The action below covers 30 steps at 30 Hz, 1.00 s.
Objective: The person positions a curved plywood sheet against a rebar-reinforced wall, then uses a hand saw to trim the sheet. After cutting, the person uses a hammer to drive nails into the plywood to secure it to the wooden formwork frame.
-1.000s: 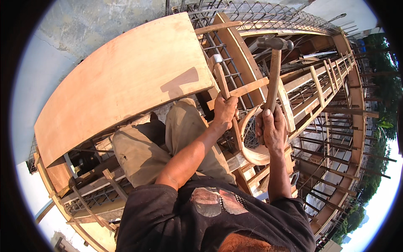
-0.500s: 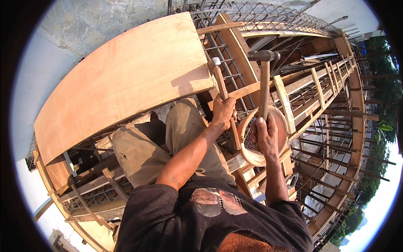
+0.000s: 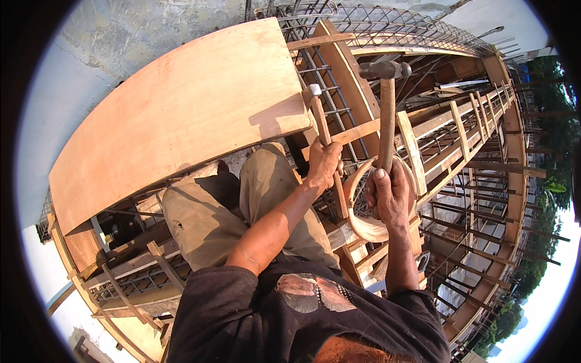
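Note:
My left hand (image 3: pixel 324 163) is closed around an upright wooden stick (image 3: pixel 319 118) with a pale, shiny cap at its top, beside the right edge of a large plywood sheet (image 3: pixel 169 115). My right hand (image 3: pixel 388 196) grips a hammer (image 3: pixel 387 115) by its wooden handle; the dark head is raised above and to the right of the stick's top. Behind that hand sits a round, tan container (image 3: pixel 363 227) holding what looks like metal bits, partly hidden by hand and handle. Under my left hand's stick, a wooden crosspiece (image 3: pixel 357 129) spans steel rebar (image 3: pixel 336 100).
My knees (image 3: pixel 266 175) are below the plywood. Timber formwork with battens (image 3: pixel 459 128) and rebar cages (image 3: pixel 399 24) runs to the right, with projecting props (image 3: pixel 496 164). A concrete wall (image 3: pixel 97 48) stands at upper left. Gaps open between boards at lower left (image 3: pixel 121 230).
The hammer in my right hand moved down and left, then shifted slightly up and right again. My left hand and the stick have barely moved.

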Each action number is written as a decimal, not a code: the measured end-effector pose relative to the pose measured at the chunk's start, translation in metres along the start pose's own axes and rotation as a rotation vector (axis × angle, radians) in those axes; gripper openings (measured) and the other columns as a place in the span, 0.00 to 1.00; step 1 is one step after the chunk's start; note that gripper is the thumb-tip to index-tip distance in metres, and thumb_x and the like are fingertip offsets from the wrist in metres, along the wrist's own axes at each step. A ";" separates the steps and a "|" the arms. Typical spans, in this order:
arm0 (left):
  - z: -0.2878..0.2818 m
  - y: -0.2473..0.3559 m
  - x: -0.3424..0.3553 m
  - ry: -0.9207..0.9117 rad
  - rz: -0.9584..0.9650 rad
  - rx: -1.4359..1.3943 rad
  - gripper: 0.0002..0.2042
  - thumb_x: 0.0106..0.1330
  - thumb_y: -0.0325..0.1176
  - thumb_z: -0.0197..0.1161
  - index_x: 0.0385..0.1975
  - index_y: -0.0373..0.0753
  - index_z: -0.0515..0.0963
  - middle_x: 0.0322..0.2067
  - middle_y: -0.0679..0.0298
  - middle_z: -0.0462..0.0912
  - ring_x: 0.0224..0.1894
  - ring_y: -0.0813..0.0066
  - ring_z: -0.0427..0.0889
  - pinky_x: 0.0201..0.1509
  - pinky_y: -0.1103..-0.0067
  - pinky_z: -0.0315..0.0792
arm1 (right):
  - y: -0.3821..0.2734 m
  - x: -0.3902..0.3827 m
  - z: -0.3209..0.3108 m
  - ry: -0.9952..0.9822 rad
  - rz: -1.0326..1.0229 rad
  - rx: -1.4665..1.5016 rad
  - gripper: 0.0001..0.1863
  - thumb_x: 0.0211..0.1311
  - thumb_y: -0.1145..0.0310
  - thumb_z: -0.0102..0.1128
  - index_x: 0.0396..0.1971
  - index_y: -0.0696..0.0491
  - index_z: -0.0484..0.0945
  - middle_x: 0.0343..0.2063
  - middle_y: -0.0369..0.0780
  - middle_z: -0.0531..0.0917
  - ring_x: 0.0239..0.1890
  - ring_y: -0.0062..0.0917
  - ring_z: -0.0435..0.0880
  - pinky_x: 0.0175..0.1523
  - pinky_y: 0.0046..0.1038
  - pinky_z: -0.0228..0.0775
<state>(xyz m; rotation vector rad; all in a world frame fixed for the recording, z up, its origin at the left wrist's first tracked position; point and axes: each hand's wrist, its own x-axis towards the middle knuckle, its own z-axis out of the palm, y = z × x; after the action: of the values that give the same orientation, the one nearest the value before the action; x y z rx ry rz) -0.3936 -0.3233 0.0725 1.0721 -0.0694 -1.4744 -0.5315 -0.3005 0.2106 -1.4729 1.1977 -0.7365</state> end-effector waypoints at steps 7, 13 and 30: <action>0.000 0.000 -0.002 0.009 0.002 -0.032 0.10 0.64 0.32 0.62 0.40 0.43 0.69 0.20 0.69 0.70 0.13 0.79 0.67 0.15 0.77 0.66 | -0.109 0.014 -0.034 0.248 -0.704 0.576 0.34 0.66 0.38 0.62 0.50 0.55 0.68 0.20 0.38 0.73 0.14 0.20 0.72 0.16 0.24 0.68; 0.002 0.001 -0.004 0.034 -0.024 -0.014 0.09 0.63 0.27 0.59 0.40 0.40 0.68 0.20 0.68 0.70 0.12 0.79 0.67 0.14 0.77 0.66 | 0.035 0.067 0.020 -0.200 0.046 -0.736 0.20 0.76 0.56 0.55 0.39 0.61 0.66 0.25 0.60 0.81 0.33 0.49 0.87 0.34 0.47 0.73; -0.001 0.015 0.026 0.022 0.085 0.023 0.11 0.63 0.30 0.59 0.41 0.36 0.66 0.20 0.66 0.69 0.13 0.73 0.71 0.12 0.74 0.70 | 0.024 0.021 0.019 -0.018 0.072 0.143 0.16 0.80 0.54 0.49 0.41 0.53 0.68 0.21 0.32 0.71 0.16 0.12 0.68 0.19 0.17 0.61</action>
<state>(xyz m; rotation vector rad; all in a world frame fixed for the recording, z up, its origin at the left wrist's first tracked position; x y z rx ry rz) -0.3769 -0.3474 0.0667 1.0905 -0.1150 -1.3886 -0.5149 -0.3124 0.1801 -1.3094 1.1550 -0.7430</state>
